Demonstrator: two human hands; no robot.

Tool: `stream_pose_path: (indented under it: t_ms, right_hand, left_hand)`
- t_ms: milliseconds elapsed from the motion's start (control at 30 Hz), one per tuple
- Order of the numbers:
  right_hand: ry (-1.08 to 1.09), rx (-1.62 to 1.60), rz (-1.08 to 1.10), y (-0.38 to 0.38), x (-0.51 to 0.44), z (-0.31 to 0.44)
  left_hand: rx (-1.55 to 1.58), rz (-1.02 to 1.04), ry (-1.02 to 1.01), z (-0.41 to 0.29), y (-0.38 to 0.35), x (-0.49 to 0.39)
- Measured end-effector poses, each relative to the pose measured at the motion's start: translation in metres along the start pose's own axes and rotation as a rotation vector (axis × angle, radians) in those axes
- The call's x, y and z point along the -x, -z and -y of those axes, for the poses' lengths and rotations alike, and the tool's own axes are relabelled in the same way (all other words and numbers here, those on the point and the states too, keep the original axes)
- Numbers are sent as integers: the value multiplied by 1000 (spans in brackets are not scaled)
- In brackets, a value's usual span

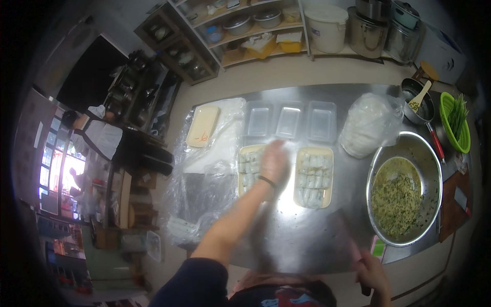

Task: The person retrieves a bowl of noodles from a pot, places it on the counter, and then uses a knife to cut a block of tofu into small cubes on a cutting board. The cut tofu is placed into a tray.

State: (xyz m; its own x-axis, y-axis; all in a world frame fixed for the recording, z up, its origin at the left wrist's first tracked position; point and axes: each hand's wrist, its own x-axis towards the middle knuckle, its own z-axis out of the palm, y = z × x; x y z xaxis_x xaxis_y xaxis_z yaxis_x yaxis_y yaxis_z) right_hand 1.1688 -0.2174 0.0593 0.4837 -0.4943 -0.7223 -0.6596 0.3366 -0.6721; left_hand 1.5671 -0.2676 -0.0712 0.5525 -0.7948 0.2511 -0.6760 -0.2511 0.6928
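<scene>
My left hand (275,163), blurred, is over the right side of a cream tray (241,188) of whitish filled rolls (249,163); its fingers and any contact are unclear. A second cream tray (330,180) full of rolls (312,172) lies to its right. Low at the right, my right hand (370,270) grips the handle of a tool with a flat dark blade (341,222), blurred, perhaps a spatula or knife, held over the steel table (303,245). Behind the trays stand three clear plastic containers (259,119). A cream tray with orange shreds (202,126) rests on white sheets at the left.
A steel bowl (435,215) of chopped green filling (399,203) stands right, near a plastic bag of white stuff (368,122), a pan (420,111) and a green basket (447,115) of green stalks. Clear plastic film (180,192) covers the left side. A person (103,138) stands beyond.
</scene>
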Motion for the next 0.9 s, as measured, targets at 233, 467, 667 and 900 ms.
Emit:
stream_pose_path:
  t_ms: [233, 467, 667, 900]
  right_hand:
    - [364, 575, -205, -62, -17, -32]
    - [896, 1049, -371, -100, -73, -105]
    - [879, 1027, -360, -103, -78, -112]
    - [773, 801, -422, -118, -65, -111]
  left_hand:
    - [-236, 10, 112, 99, 115, -16]
    - [-241, 132, 146, 106, 96, 39]
    - [-896, 747, -55, 62, 75, -10]
    - [-928, 951, 72, 23, 82, -39]
